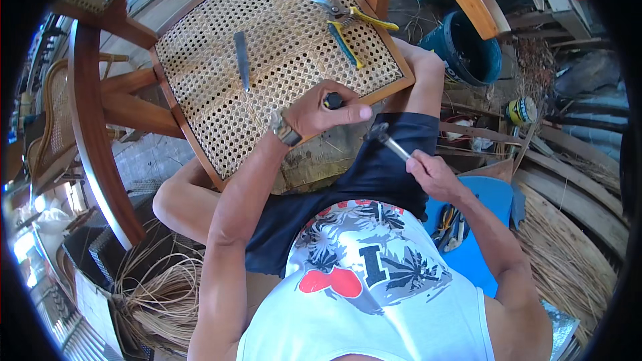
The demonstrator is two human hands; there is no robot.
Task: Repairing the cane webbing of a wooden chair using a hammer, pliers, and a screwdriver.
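Note:
In front of me a wooden chair's woven cane seat (221,113) lies tilted within its brown frame. My left hand (324,112), wearing a wristwatch (286,132), is at the seat's near edge. It is closed around a tool with a black and yellow handle (333,100); only the handle's end shows, and the rest is hidden. To the right, over my thigh, my right hand (433,174) grips a hammer (394,147) by its handle, its head toward the left hand, apart from it. On the cane lie a narrow flat metal blade (241,59) and open yellow-and-green pruning shears (349,23).
A blue chair or tub (478,200) holding pliers and other tools stands at my right. Beyond are a dark teal bucket (468,50) and a small yellow can (520,111). Cane strands (164,294) lie lower left; more wooden chair parts (93,134) stand left.

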